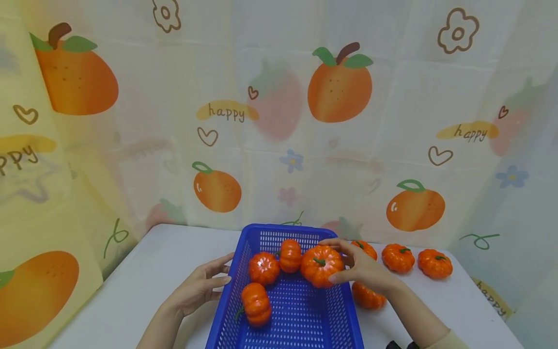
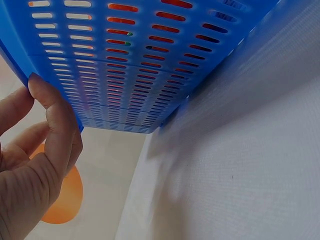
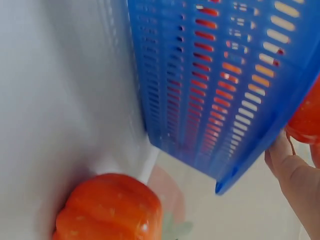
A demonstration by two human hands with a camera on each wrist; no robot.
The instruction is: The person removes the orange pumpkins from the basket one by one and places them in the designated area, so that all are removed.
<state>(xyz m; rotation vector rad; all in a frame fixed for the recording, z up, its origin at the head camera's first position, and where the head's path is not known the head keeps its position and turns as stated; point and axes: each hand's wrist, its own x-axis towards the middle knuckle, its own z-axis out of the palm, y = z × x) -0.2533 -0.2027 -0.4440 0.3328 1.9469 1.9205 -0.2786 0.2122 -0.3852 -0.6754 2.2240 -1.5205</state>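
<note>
Over the right side of the basket (image 1: 301,310) in the head view, the held pumpkin (image 1: 321,266) sits at the fingers of the right hand (image 1: 365,267), stem up. It is well apart from the left hand (image 1: 200,287), which is outside the opposite wall. Three loose pumpkins (image 1: 256,304) lie in the basket, between the hands; two are near the held pumpkin. Four outer pumpkins (image 1: 435,263) lie on the table (image 1: 436,305) to the right; the right hand and wrist partly cover the nearer ones. A printed curtain (image 1: 270,160) hangs behind. The right hand grips the held pumpkin between thumb and fingers. The left hand is spread, its fingers loosely bent.

Left wrist view: the left hand touches the basket rim with a fingertip. Orange shows through the slots of the wall.

Right wrist view: the held pumpkin is at the right edge, beside the rim, with the right hand's fingers against it. The basket wall stands between it and an outer pumpkin at lower left.
</note>
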